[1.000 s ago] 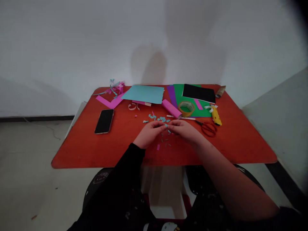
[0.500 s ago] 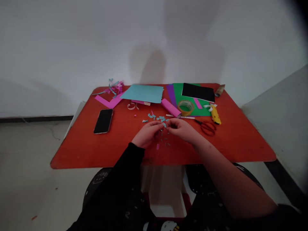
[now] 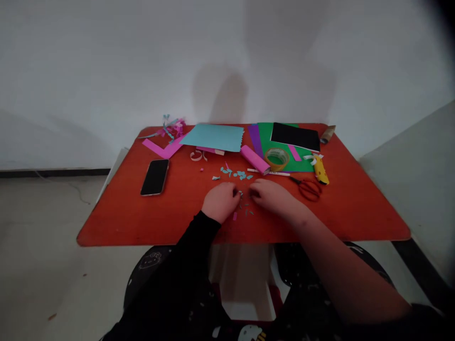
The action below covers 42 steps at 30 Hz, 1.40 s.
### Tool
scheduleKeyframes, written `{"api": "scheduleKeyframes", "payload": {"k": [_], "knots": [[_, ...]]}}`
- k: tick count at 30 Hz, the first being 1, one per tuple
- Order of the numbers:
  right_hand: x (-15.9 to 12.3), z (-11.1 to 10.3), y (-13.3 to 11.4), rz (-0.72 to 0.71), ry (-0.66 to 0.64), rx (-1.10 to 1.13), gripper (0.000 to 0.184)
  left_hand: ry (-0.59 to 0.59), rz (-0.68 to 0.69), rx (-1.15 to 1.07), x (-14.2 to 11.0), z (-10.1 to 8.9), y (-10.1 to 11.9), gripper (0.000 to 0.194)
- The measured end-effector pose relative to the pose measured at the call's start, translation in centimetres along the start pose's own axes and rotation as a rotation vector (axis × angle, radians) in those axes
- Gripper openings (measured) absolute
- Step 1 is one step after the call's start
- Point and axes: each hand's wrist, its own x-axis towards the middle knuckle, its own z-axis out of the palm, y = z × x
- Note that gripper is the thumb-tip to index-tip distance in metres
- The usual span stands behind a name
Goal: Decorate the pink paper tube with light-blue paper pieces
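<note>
Head view, the only one: left hand (image 3: 220, 202) and right hand (image 3: 272, 198) sit low over the red table (image 3: 117, 227), fingers curled downward, tips close together but not touching, no clear clench, and whether either hand pinches a scrap cannot be told as the fingertips are partly hidden. Small blue paper scraps (image 3: 236, 174) lie in a loose cluster just ahead of the fingers, more bits lie between and just below the fingertips, and a small pink scrap (image 3: 235, 216) sits just below the left fingers. Farther ahead of the fingers are a blue sheet (image 3: 212, 137) and a pink paper roll (image 3: 255, 159), with a tape roll (image 3: 277, 159) ahead of the right fingers. Scissors (image 3: 309, 189) and a yellow box cutter (image 3: 321, 169) lie off past the right fingers, a phone (image 3: 154, 177) well past the left, probably kept aside so the space around the scraps stays open. Compared with the earlier frame, the hands have dropped from raised with fingertips meeting to down near the tabletop, and they have parted slightly
</note>
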Motion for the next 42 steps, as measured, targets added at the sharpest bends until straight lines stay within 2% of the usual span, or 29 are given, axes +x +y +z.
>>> {"api": "scheduleKeyframes", "payload": {"k": [3,6,11,14,19,22,25,28,30,33,35,38,42], "knots": [[0.1,0.0,-0.2,0.016,0.009,-0.018,0.014,0.030,0.002,0.022,-0.1,-0.1,0.1,0.019],[0.2,0.2,-0.2,0.053,0.079,0.079,0.012,0.077,0.012,-0.072,0.0,-0.1,0.0,0.017],[0.5,0.2,-0.6,0.124,0.284,0.489,0.006,0.071,0.039,-0.565,0.3,0.4,0.0,0.017],[0.6,0.0,-1.0,0.135,0.322,0.657,0.011,0.075,0.021,-0.716,0.3,0.5,0.3,0.019],[0.6,-0.1,-1.4,0.190,0.262,0.836,0.020,0.089,0.040,-0.717,0.3,0.2,0.4,0.019],[0.5,-0.5,-1.6,0.225,0.200,0.918,0.024,0.075,0.118,-0.664,0.2,-0.1,0.2,0.019],[0.2,-1.1,-1.7,0.244,0.111,1.014,0.028,0.063,0.215,-0.580,0.2,-0.4,0.0,0.018],[-0.2,-1.7,-1.7,0.236,-0.010,1.057,0.033,0.004,0.224,-0.607,0.1,-0.7,0.1,0.016],[-0.4,-1.8,-1.6,0.219,-0.041,1.051,0.035,-0.043,0.188,-0.661,0.1,-0.7,0.1,0.016],[-0.3,-1.4,-1.4,0.197,0.006,0.967,0.031,-0.048,0.139,-0.634,-0.1,-0.6,0.0,0.019],[-0.1,-1.0,-1.3,0.197,0.046,0.807,0.022,-0.015,0.112,-0.513,-0.3,-0.6,-0.2,0.020],[0.0,-0.4,-1.4,0.206,0.035,0.484,0.008,0.027,0.077,-0.307,-0.6,-0.7,-0.5,0.016],[-0.3,-0.4,-1.9,0.149,-0.013,0.255,0.011,0.077,0.016,-0.241,-0.9,-1.1,-0.3,0.014]]}}
